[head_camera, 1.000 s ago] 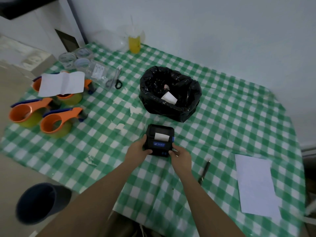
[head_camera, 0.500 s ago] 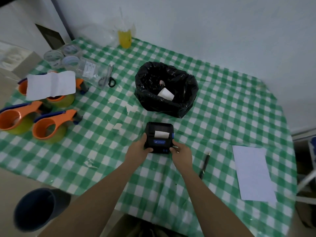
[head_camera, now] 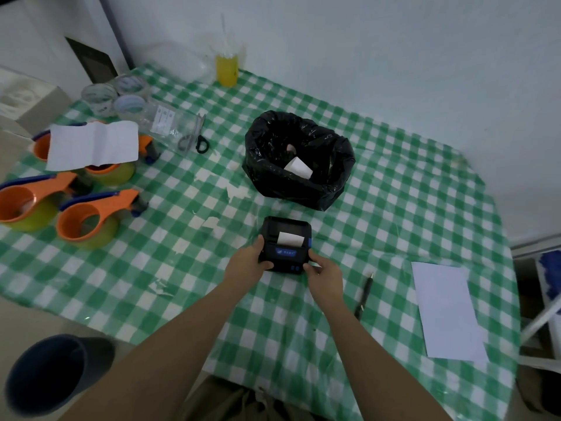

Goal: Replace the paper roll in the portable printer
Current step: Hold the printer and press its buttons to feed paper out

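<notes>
I'm gripping the printer (head_camera: 286,245) with my left hand (head_camera: 246,264) and right hand (head_camera: 325,279); paper (head_camera: 290,239) seemingly protruding.

Matt black plastic on the portable printer (head_camera: 286,244), with a glossy blue label strip, and a tongue of white paper (head_camera: 290,239) showing from its slot. Beneath it the green-and-white checked tablecloth (head_camera: 394,208) gleams like smooth wipe-clean plastic (creases catch the light). The black bin bag (head_camera: 299,161) is thin, crinkled, shiny film. Orange tape dispensers (head_camera: 91,214) look like hard smooth plastic. A flat white paper sheet (head_camera: 447,308) is matt.
</notes>
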{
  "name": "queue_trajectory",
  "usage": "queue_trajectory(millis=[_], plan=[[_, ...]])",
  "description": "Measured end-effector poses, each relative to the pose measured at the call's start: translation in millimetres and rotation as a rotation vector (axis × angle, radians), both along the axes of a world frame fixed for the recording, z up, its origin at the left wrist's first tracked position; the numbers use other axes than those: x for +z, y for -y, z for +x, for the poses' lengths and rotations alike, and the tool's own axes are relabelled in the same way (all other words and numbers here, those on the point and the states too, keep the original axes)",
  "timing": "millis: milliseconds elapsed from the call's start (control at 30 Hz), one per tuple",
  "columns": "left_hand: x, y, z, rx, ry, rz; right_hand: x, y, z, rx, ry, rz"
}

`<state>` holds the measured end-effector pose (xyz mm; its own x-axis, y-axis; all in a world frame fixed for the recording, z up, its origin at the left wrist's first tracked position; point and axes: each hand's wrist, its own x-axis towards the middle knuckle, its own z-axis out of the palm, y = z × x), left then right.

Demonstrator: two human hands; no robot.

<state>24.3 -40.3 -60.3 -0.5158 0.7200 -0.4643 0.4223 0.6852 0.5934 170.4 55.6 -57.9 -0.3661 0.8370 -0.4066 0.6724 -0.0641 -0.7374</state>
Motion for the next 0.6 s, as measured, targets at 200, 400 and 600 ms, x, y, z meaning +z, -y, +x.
queue_trajectory(millis=[200,400,600], plan=[[1.7,-0.5,-1.2,-0.018,-0.002,-0.002,-1.1,-1.3,0.1,-0.010,0.000,-0.003],[1.3,0.0,-1.2,-0.023,-0.011,0.003,-5.2,-0.6,0.2,-0.031,-0.020,0.005],[1.9,0.0,-1.1,-0.032,-0.021,-0.002,-6.9,-0.1,0.7,-0.026,-0.008,0.012]])
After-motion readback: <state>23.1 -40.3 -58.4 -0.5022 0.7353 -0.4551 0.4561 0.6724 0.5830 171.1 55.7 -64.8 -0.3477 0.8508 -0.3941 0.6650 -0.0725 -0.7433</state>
